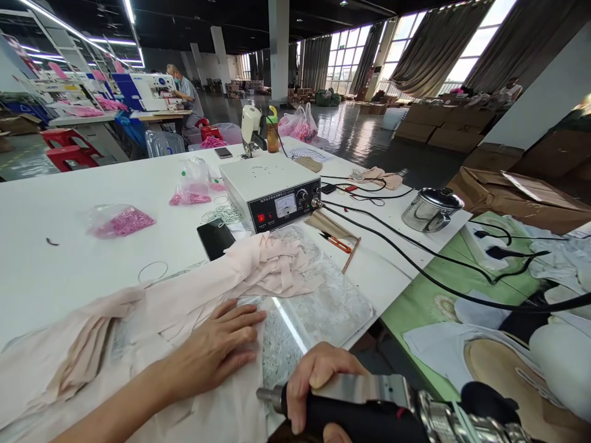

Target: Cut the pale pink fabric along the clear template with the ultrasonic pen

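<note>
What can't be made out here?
Head view:
Black handheld tool: rear cut off by the bottom edge.
Right hand: palm hidden by the tool.
Left hand: palm hidden, turned down over the pale fabric.
Pale fabric: left end cut off by the frame edge.
White control box: smallest panel lettering too small to read.

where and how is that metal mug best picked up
Probably by the handle, coming from the near right: the metal mug stands upright, lid on, and the handle juts out on its near side, toward the right of the picture. The round body looks harder to hold.
</note>
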The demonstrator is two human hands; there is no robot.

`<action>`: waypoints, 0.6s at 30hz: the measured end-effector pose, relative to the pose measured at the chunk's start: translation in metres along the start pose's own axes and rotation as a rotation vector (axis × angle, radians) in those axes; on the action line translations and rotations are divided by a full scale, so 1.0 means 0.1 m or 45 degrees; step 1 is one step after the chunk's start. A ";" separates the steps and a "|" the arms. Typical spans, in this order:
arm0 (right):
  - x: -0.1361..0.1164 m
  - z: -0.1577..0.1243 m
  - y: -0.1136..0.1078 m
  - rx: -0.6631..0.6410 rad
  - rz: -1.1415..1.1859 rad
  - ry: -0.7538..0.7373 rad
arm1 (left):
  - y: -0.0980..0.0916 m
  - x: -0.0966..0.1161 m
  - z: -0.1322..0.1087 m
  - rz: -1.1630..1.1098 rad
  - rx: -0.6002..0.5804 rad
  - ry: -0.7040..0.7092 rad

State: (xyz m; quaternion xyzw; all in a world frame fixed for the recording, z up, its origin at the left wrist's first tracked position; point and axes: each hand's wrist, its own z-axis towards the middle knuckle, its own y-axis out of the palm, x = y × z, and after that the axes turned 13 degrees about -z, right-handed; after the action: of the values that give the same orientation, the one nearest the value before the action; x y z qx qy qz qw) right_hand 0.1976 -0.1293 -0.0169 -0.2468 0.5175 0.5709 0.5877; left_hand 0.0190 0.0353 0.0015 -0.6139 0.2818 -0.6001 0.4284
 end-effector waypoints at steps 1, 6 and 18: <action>-0.04 0.01 0.01 0.024 0.042 -0.036 | 0.00 0.00 0.00 -0.003 -0.003 0.001; -0.16 0.10 0.05 -0.064 0.098 -0.143 | 0.03 -0.04 -0.06 -0.009 0.004 -0.001; 0.09 0.11 0.02 -0.149 0.285 -0.332 | 0.23 0.03 -0.12 0.069 0.132 -0.109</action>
State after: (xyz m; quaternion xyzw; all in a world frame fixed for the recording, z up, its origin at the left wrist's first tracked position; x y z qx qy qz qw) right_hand 0.1974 -0.1153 -0.0203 -0.1453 0.4268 0.6891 0.5673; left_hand 0.0115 0.0193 -0.0180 -0.6082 0.2483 -0.5753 0.4873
